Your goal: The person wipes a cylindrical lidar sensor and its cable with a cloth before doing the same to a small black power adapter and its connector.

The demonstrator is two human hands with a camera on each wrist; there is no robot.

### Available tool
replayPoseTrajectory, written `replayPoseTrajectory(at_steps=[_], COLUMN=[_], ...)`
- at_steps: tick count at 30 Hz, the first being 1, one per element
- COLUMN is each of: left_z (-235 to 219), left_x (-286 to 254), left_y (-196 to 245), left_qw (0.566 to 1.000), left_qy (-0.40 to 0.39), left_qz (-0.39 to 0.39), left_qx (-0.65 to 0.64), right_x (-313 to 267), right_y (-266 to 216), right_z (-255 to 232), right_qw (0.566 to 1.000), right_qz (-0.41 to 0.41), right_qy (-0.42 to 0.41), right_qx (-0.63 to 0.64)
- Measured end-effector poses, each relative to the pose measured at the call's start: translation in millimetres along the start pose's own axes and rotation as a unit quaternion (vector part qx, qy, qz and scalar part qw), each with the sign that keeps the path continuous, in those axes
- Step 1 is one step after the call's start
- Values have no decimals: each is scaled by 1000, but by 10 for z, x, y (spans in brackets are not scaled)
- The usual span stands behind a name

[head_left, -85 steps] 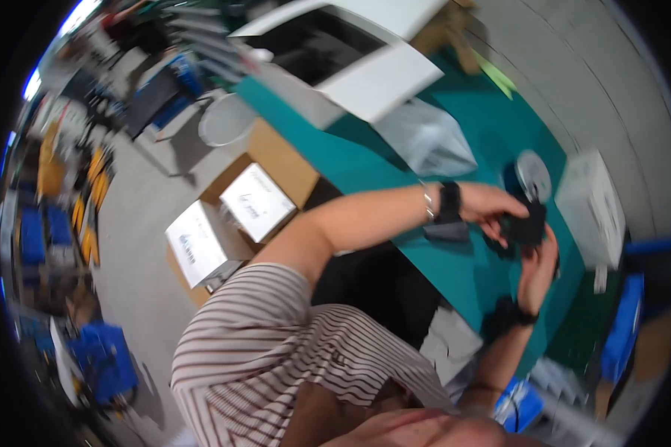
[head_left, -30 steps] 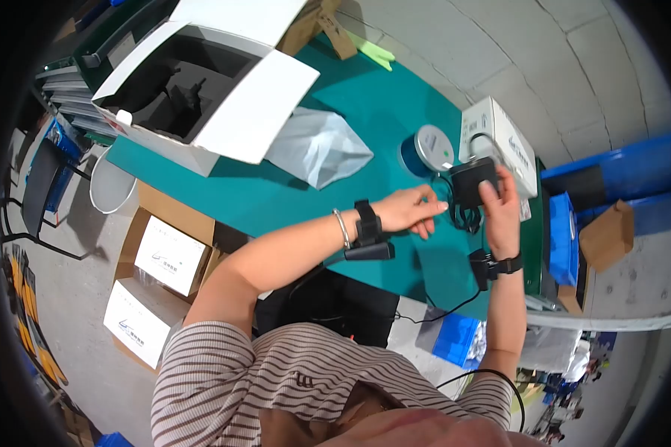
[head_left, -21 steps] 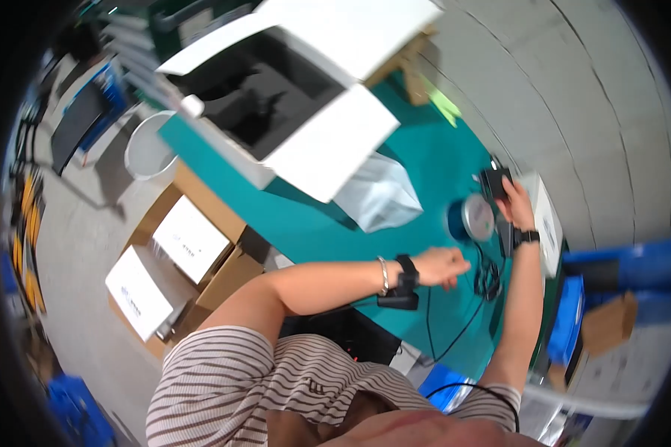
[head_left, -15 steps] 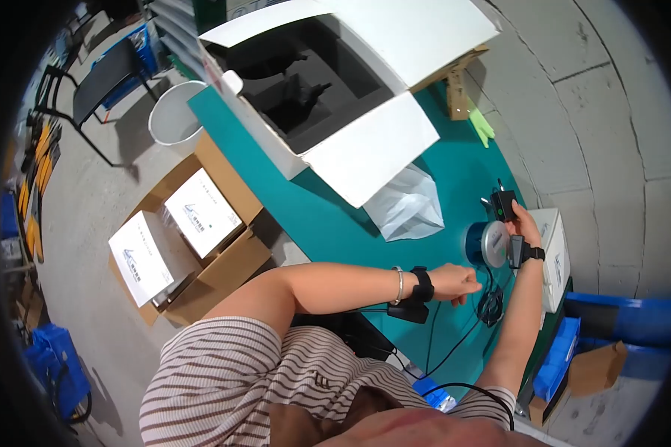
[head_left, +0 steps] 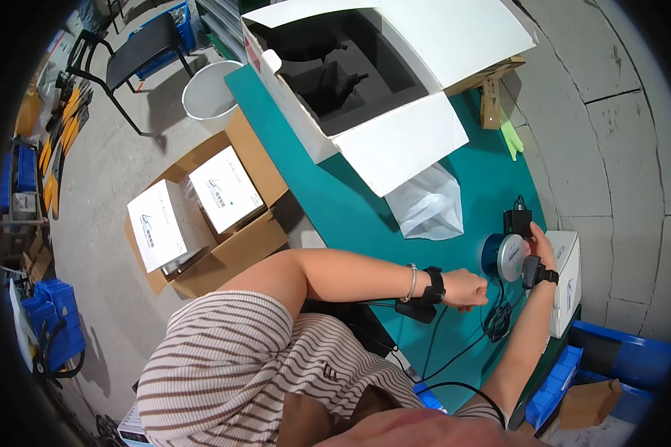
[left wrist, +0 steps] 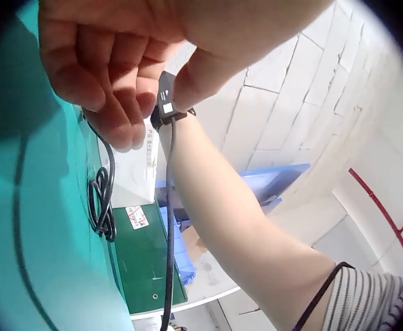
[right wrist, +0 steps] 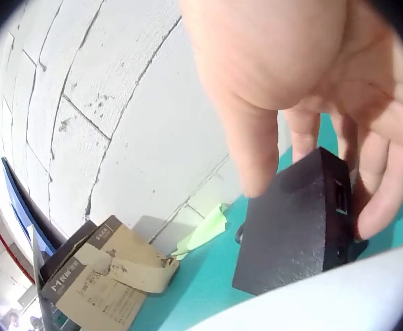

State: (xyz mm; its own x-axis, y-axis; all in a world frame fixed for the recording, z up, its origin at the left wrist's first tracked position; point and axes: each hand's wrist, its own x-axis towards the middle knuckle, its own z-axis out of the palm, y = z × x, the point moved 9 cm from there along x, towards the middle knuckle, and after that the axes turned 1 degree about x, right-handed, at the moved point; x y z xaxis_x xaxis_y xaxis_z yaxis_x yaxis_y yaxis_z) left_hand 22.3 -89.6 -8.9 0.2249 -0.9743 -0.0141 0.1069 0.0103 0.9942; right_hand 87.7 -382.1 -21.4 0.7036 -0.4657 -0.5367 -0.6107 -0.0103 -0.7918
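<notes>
My right hand (head_left: 542,252) is at the far right of the green table, holding a small black box (head_left: 517,222). In the right wrist view, the thumb lies along one edge of the black box (right wrist: 291,224) and the fingers reach round its other side, where a port shows. Just left of that hand stands a round blue container (head_left: 511,257) with a grey lid. My left hand (head_left: 464,289) hovers over the table with loosely curled fingers; the left wrist view shows nothing in the hand (left wrist: 119,76). A coiled black cable (head_left: 498,322) lies beside it.
A large opened white box (head_left: 417,145) with black foam stands on the green table (head_left: 306,194). Nearby lie a plastic bag (head_left: 429,205) and a light green glove-like piece (head_left: 512,139). A smaller white box (head_left: 570,287) borders the right edge. A cardboard box (head_left: 231,257) stands left.
The right hand has carried the black box away from the left hand to the far table edge, and lowered it behind the round container. The left hand stays loosely curled.
</notes>
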Motion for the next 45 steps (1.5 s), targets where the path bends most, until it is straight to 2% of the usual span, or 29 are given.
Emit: replayPoseTrajectory(at_steps=[2, 7, 10, 12, 13, 16, 17, 19, 20, 21, 23, 25, 26, 27, 29, 31, 32, 33, 34, 35, 36, 37, 38, 39, 41, 42, 43, 44, 45], left_z=[-53, -142, -270, -364, -420, -550, -587, -742, -764, -804, -778, -644, -606, -575, -509, -291, -197, -68, 79, 168, 109, 17, -326, -589, -828, -880, -915, -917, -894], left_x=[-27, -3, 9, 51, 61, 55, 58, 70, 103, 133, 217, 238, 253, 272, 379, 479, 494, 457, 400, 376, 401, 457, 538, 572, 679, 801, 873, 981, 1036], left_y=[31, 54, 70, 34, 34, 79, 84, 57, -27, -112, -226, 7, 204, 350, 304, 285, 165, 211, 236, 221, 187, 166, 319, 524, 699, 586, 531, 299, 47], left_qw=[1000, 998, 997, 996, 995, 993, 992, 974, 947, 901, 836, 849, 868, 884, 878, 812, 796, 796, 847, 891, 898, 899, 939, 951, 944, 952, 952, 968, 976], left_qy=[9, 30, 53, 70, 81, 94, 100, 166, 164, 171, 167, 179, 181, 180, 159, 59, 72, 67, 56, 44, 54, 53, 120, 181, 278, 266, 267, 242, 216], left_qz=[10, 35, 38, 45, 51, 63, 58, 27, 9, -15, -82, -88, -45, -1, 13, -3, -34, -40, -70, -99, -82, -86, 28, 143, 177, 141, 144, 58, -29], left_qx=[19, 30, 34, 35, 37, -20, -52, -150, -277, -398, -516, -489, -460, -431, -450, -580, -600, -600, -524, -441, -429, -427, -322, -208, 37, 45, 47, 15, -17], right_x=[-183, -21, -205, -508, -713, -1480, -1625, -2087, -2219, -2294, -2370, -2425, -2440, -2468, -2550, -2547, -2541, -2563, -2629, -2651, -2662, -2690, -2711, -2719, -2672, -2631, -2615, -2633, -2668], right_y=[-149, -4, -42, -171, -196, -417, -299, -279, -105, 46, 353, 590, 654, 737, 744, 925, 1023, 1111, 1182, 1212, 1218, 1201, 1182, 1181, 1179, 1189, 1121, 1081, 969], right_z=[195, 0, 99, 140, 195, 210, 207, 286, 300, 348, 355, 250, 207, 180, 162, 18, -77, -158, -219, -155, -67, -70, -19, 39, 103, 106, 140, 171, 248], right_qw=[996, 993, 992, 991, 991, 970, 971, 923, 936, 946, 950, 932, 922, 921, 855, 850, 845, 841, 842, 848, 850, 851, 853, 855, 848, 852, 855, 853, 853], right_qz=[-31, -31, -52, -105, -105, -218, -207, -345, -321, -302, -287, -293, -280, -278, -272, -253, -237, -219, -212, -236, -262, -260, -261, -262, -252, -231, -212, -167, -172], right_qy=[-49, -110, -116, -77, -71, 65, 91, 92, 104, 107, 123, 212, 256, 265, 331, 348, 357, 365, 368, 313, 257, 260, 248, 235, 243, 254, 266, 266, 266], right_qx=[68, 4, 19, 31, 38, -84, -74, -140, -98, -56, -1, -19, -81, -71, -292, -303, -318, -333, -332, -356, -378, -375, -377, -380, -398, -395, -392, -416, -415])
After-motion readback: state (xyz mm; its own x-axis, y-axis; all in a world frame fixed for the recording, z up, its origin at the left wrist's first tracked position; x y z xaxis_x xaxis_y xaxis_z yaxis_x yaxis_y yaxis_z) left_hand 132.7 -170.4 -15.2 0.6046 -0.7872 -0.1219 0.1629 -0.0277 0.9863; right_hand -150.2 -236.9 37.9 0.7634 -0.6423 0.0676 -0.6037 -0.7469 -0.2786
